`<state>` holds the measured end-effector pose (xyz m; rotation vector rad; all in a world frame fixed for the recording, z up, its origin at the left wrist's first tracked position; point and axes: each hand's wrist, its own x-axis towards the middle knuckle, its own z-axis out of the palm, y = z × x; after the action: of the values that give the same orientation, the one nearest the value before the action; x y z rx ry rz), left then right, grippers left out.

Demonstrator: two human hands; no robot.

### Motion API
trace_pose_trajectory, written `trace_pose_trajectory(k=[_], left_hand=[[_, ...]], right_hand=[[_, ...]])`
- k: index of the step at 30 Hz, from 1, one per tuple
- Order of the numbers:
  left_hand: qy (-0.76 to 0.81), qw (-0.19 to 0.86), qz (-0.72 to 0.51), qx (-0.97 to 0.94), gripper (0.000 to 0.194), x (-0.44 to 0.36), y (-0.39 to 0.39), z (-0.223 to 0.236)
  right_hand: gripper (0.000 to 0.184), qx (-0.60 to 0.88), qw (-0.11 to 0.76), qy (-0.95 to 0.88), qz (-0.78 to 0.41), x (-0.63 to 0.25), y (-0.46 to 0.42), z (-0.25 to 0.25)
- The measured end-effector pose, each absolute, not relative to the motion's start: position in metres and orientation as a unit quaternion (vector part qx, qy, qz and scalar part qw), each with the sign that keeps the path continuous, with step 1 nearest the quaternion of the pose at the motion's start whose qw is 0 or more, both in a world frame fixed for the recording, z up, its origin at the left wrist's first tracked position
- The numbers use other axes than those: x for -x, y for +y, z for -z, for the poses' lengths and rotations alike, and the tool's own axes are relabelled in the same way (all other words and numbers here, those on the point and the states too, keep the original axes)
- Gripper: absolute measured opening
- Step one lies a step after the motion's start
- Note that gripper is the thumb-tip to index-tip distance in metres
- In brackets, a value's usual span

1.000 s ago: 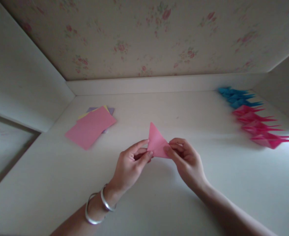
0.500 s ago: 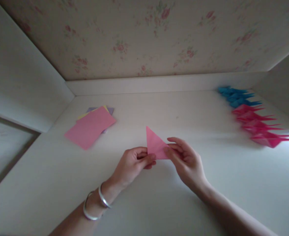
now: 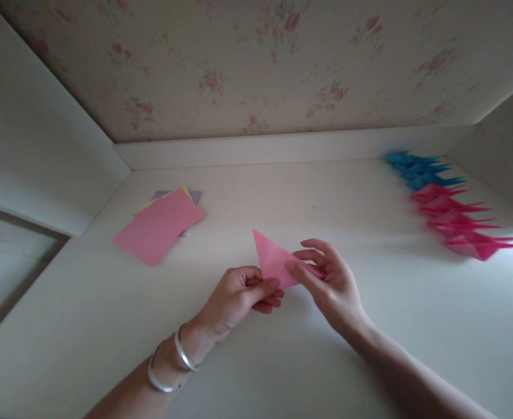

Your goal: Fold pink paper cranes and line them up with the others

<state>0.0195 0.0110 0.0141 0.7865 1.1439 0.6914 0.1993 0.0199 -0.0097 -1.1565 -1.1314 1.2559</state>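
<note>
A pink sheet of origami paper (image 3: 272, 258), folded into a triangle, is held between both hands just above the white table. My left hand (image 3: 243, 294) pinches its lower left corner, thumb on top and fingers curled beneath. On the other side, my right hand (image 3: 328, 279) grips the right part, its thumb lying on the paper's face and the fingers behind it. One pointed corner of the triangle sticks up toward the wall. The far right corner is partly hidden by the right thumb and fingers.
On the left lies a stack of coloured paper (image 3: 160, 227), pink on top with yellow and purple showing. Folded pink paper cranes (image 3: 474, 243) and blue paper cranes (image 3: 420, 169) stand in a row at the right. Behind the white table (image 3: 256, 366) rises a flowered wall (image 3: 239, 70).
The folded pink paper has turned a little anticlockwise, its top corner shifting left. My right thumb has slid slightly left on the paper, and the left hand has tilted with it.
</note>
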Motion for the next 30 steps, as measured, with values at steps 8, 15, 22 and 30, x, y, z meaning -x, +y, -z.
trace_pose_trajectory(k=[8, 15, 22, 30], left_hand=[[0.506, 0.725, -0.302, -0.357, 0.031, -0.0191, 0.0114, -0.0136], [0.497, 0.732, -0.306, -0.352, 0.027, -0.0189, 0.0113, -0.0111], [0.497, 0.727, -0.309, -0.36, 0.032, -0.0193, 0.011, -0.0104], [0.514, 0.693, -0.311, -0.398, 0.031, -0.0211, 0.0089, -0.0111]], right_hand=[[0.032, 0.465, 0.518, -0.464, -0.548, -0.1987, 0.0173, 0.0033], [0.031, 0.465, 0.522, -0.466, -0.542, -0.1986, 0.0186, 0.0076], [0.032, 0.481, 0.514, -0.465, -0.536, -0.1994, 0.0188, 0.0096], [0.03, 0.483, 0.512, -0.465, -0.538, -0.1992, 0.0187, 0.0105]])
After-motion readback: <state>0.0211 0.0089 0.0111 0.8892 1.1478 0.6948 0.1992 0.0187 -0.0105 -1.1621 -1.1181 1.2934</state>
